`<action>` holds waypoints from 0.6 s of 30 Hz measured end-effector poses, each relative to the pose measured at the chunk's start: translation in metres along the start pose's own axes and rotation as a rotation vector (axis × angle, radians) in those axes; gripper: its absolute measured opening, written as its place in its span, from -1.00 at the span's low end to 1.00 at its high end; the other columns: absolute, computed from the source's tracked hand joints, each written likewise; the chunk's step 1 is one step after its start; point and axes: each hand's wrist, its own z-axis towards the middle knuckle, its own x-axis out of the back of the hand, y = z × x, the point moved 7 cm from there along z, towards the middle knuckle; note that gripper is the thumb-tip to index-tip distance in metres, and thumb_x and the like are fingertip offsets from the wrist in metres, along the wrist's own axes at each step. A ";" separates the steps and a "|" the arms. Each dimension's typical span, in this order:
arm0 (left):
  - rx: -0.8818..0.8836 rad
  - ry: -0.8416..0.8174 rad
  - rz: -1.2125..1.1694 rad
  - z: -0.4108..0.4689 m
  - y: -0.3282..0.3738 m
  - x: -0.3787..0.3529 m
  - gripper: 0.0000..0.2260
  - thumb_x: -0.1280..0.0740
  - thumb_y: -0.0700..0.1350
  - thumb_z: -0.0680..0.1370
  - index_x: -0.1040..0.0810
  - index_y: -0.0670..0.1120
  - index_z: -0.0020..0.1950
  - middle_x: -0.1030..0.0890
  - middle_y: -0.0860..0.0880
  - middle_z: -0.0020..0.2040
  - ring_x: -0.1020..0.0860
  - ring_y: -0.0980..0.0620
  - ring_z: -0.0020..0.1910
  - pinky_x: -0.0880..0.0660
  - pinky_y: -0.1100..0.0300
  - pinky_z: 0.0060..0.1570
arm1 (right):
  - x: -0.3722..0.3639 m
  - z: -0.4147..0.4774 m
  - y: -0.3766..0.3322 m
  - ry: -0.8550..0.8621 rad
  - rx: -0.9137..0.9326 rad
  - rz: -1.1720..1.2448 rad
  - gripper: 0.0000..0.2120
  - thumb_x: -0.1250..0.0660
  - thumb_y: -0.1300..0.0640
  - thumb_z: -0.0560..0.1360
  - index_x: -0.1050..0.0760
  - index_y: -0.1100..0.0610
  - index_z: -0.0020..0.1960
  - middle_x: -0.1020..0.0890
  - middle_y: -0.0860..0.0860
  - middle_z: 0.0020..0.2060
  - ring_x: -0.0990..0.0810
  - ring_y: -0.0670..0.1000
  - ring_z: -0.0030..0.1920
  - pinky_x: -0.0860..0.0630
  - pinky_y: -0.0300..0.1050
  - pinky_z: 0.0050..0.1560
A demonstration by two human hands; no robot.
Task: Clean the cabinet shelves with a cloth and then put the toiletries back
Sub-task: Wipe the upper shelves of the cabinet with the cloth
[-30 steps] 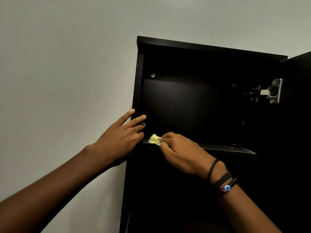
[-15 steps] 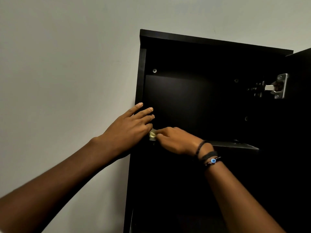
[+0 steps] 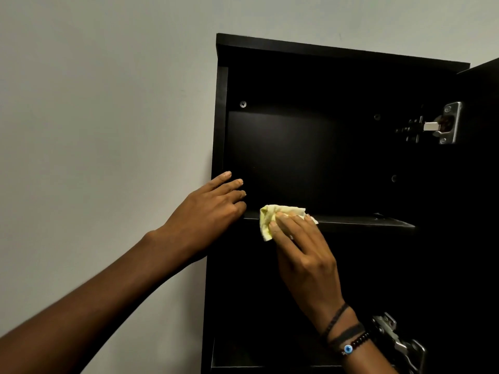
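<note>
We now drag the cloth (image 3: pixel 267 220) rightward from the shelf (image 3: pixel 364 222) corner under our right hand's (image 3: pixel 305 255) flat fingers, wiping unfinished, while our left hand (image 3: pixel 208 211) stays spread against the cabinet (image 3: pixel 220 117).

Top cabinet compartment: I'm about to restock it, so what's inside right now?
Only a screw and a door hinge show. A yellow cloth lies on the shelf edge under the right hand; the surface beneath them is covered.

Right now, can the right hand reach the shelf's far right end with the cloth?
Probably yes: right hand presses the cloth at the left end of the shelf; the rest looks bare, and the door stands open.
</note>
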 end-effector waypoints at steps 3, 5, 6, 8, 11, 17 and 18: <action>0.037 -0.032 -0.056 0.009 0.005 -0.005 -0.66 -0.61 -0.24 0.16 -0.69 -0.13 -0.10 -0.71 -0.11 -0.08 -0.67 -0.08 -0.01 -0.55 -0.02 0.05 | 0.001 0.004 -0.010 -0.023 0.002 0.061 -0.77 -0.31 0.12 0.53 -0.61 0.18 0.12 -0.61 0.09 0.16 -0.54 0.05 0.23 -0.45 -0.02 0.30; 0.091 -0.071 -0.172 0.019 0.010 -0.004 -0.67 -0.58 -0.26 0.21 -0.67 -0.15 -0.06 -0.70 -0.12 -0.08 -0.67 -0.11 -0.05 -0.60 0.05 -0.05 | 0.009 0.008 -0.006 -0.056 -0.015 0.103 -0.80 -0.28 0.08 0.54 -0.61 0.14 0.06 -0.62 0.04 0.10 -0.56 0.00 0.16 -0.48 -0.09 0.23; 0.132 -0.103 -0.269 0.024 0.014 -0.003 -0.69 -0.50 -0.27 0.31 -0.63 -0.14 0.04 -0.67 -0.11 0.01 -0.64 -0.11 0.01 -0.58 0.07 -0.01 | 0.016 0.010 0.004 -0.072 -0.048 0.111 -0.81 -0.27 0.06 0.55 -0.60 0.12 0.02 -0.62 0.02 0.05 -0.57 -0.02 0.10 -0.50 -0.12 0.18; 0.253 -0.167 -0.392 0.034 0.014 -0.011 -0.67 -0.30 -0.17 0.49 -0.50 -0.04 0.26 -0.57 -0.01 0.21 -0.53 -0.03 0.19 -0.48 0.10 0.10 | 0.030 0.011 0.032 -0.095 -0.154 0.054 -0.81 -0.23 0.01 0.56 -0.55 0.07 -0.08 -0.61 -0.03 -0.10 -0.57 -0.04 -0.06 -0.51 -0.19 0.01; 0.341 -0.215 -0.487 0.050 0.020 -0.023 -0.69 -0.17 -0.08 0.56 -0.45 0.02 0.30 -0.55 0.03 0.21 -0.52 0.01 0.17 -0.46 0.13 0.08 | 0.053 0.011 0.085 -0.236 -0.338 -0.206 -0.74 -0.10 -0.07 0.60 -0.46 0.03 -0.11 -0.59 -0.01 -0.24 -0.59 0.05 -0.18 -0.49 -0.08 -0.17; 0.430 -0.227 -0.469 0.070 0.029 -0.041 -0.79 -0.14 -0.05 0.51 -0.54 -0.01 0.02 -0.63 -0.05 -0.01 -0.57 -0.10 -0.05 -0.52 0.03 -0.09 | 0.050 0.031 0.148 -0.842 -0.370 -0.560 -0.67 0.02 -0.01 0.62 -0.41 0.13 0.19 -0.59 0.12 0.09 -0.57 0.23 0.09 -0.49 0.04 0.01; 0.445 -0.235 -0.468 0.070 0.030 -0.044 -0.79 -0.14 -0.06 0.51 -0.54 -0.01 -0.01 -0.63 -0.05 -0.03 -0.57 -0.10 -0.07 -0.48 0.07 -0.14 | 0.042 0.037 0.155 -0.894 -0.442 -0.517 -0.66 -0.01 0.00 0.61 -0.44 0.15 0.18 -0.57 0.17 0.14 -0.54 0.26 0.15 -0.47 0.03 0.08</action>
